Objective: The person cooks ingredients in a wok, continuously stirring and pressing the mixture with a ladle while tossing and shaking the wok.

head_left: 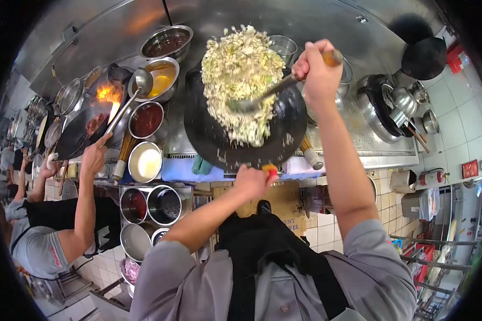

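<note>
A large black wok [241,152] is in front of me. My left hand [250,183] is closed at its near rim, gripping the wok's handle; a small orange and red piece shows beside the fingers. Over the wok a mass of pale, finely chopped food [243,75] with green bits is spread in the air, blurred by motion. My right hand [321,72] is wrapped around the wooden-ended handle of a ladle [276,88]. The ladle's bowl lies against the lower part of the food, partly hidden by it.
Left of the wok stand metal bowls of orange liquid [163,79], red sauce [146,120] and white contents [145,162]. Further left, a co-worker's hand [95,156] holds a ladle over a wok [77,131] with flames. Metal pots [380,107] stand at right.
</note>
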`<action>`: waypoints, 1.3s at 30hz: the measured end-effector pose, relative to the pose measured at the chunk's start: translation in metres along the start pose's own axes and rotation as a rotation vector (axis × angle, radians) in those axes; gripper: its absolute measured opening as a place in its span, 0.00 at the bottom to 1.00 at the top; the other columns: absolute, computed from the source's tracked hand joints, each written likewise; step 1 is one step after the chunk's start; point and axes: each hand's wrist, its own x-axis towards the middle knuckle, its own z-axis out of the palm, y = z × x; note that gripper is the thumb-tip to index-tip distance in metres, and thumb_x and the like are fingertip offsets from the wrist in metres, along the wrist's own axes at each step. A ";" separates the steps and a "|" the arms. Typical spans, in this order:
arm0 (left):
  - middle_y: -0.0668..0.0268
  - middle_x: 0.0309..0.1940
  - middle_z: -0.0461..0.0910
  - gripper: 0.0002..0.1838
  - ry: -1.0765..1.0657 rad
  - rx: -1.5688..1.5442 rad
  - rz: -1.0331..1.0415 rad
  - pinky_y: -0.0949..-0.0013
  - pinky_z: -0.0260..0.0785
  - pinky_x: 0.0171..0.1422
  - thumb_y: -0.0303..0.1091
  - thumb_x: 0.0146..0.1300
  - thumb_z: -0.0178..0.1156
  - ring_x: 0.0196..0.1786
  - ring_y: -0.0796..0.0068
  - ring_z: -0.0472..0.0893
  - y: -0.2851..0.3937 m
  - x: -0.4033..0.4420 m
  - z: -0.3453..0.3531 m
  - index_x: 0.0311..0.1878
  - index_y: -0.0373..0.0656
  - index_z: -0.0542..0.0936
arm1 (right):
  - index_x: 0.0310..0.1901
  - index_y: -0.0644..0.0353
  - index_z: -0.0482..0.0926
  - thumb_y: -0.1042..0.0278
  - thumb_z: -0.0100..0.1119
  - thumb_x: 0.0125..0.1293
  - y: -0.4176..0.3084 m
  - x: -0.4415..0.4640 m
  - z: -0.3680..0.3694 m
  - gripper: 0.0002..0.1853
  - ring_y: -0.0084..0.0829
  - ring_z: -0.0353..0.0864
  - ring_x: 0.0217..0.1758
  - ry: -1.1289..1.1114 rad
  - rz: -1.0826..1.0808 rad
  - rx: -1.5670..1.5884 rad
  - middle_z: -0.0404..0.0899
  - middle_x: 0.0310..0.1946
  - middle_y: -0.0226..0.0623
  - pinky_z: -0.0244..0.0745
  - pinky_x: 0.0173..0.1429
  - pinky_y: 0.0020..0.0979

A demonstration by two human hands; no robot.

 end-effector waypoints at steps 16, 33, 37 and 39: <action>0.61 0.18 0.81 0.21 -0.052 -0.071 -0.015 0.54 0.68 0.45 0.55 0.67 0.55 0.22 0.59 0.81 0.015 0.036 -0.104 0.29 0.50 0.85 | 0.31 0.55 0.64 0.70 0.56 0.70 -0.064 0.005 0.017 0.11 0.18 0.57 0.13 0.031 0.179 -0.088 0.62 0.14 0.25 0.57 0.21 0.24; 0.63 0.13 0.75 0.22 0.428 -0.007 0.103 0.56 0.64 0.36 0.55 0.65 0.58 0.18 0.60 0.76 -0.032 0.087 -0.004 0.23 0.49 0.81 | 0.30 0.54 0.63 0.75 0.55 0.70 0.012 -0.020 0.004 0.12 0.16 0.67 0.16 0.070 -0.011 -0.157 0.65 0.15 0.23 0.61 0.19 0.22; 0.61 0.17 0.79 0.23 -0.015 -0.023 0.007 0.55 0.66 0.42 0.56 0.69 0.52 0.22 0.60 0.81 0.000 0.004 0.035 0.29 0.48 0.83 | 0.31 0.57 0.64 0.74 0.50 0.71 0.007 -0.026 -0.015 0.09 0.20 0.63 0.16 -0.003 -0.055 -0.138 0.64 0.15 0.27 0.65 0.24 0.29; 0.60 0.19 0.81 0.24 -0.184 -0.095 0.036 0.55 0.70 0.49 0.57 0.69 0.52 0.23 0.57 0.81 0.025 -0.003 -0.032 0.35 0.47 0.86 | 0.31 0.55 0.66 0.70 0.53 0.71 -0.030 -0.006 -0.010 0.10 0.19 0.61 0.14 -0.026 0.261 -0.080 0.61 0.13 0.24 0.62 0.22 0.28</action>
